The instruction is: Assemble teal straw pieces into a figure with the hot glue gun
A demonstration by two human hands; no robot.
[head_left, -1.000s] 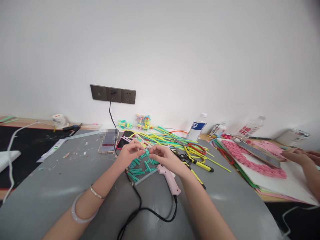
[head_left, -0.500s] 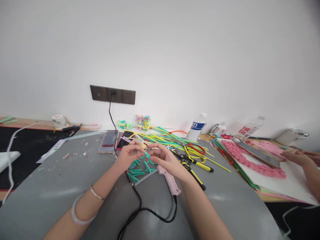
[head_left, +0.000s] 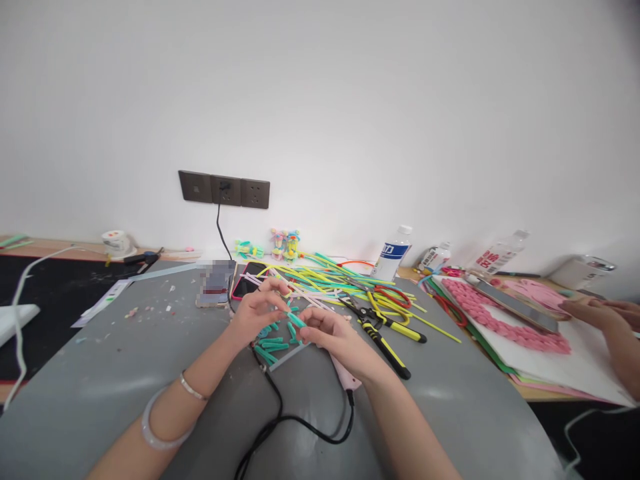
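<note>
A short teal pipe cleaner piece (head_left: 296, 320) is pinched between the thumb and fingers of my right hand (head_left: 335, 337). My left hand (head_left: 256, 315) has its thumb and fingertips brought together at the upper end of the same piece. Under and beside my hands, several more teal pieces (head_left: 274, 344) lie loose on the grey table. A pink glue gun (head_left: 345, 373) rests beneath my right hand, its front part hidden, with a grey-blue strip (head_left: 287, 358) just left of it.
Yellow-handled pliers (head_left: 385, 350) and red-handled scissors (head_left: 395, 298) lie to the right. Long pipe cleaners (head_left: 320, 277) spread behind my hands, near a phone (head_left: 245, 287) and a bottle (head_left: 393, 255). A black cord (head_left: 280, 417) loops in front. Another person's hand (head_left: 595, 313) is at far right.
My right hand has lowered slightly and now covers more of the glue gun. The teal piece has tilted and shows more between my hands. My left hand stays nearly in place.
</note>
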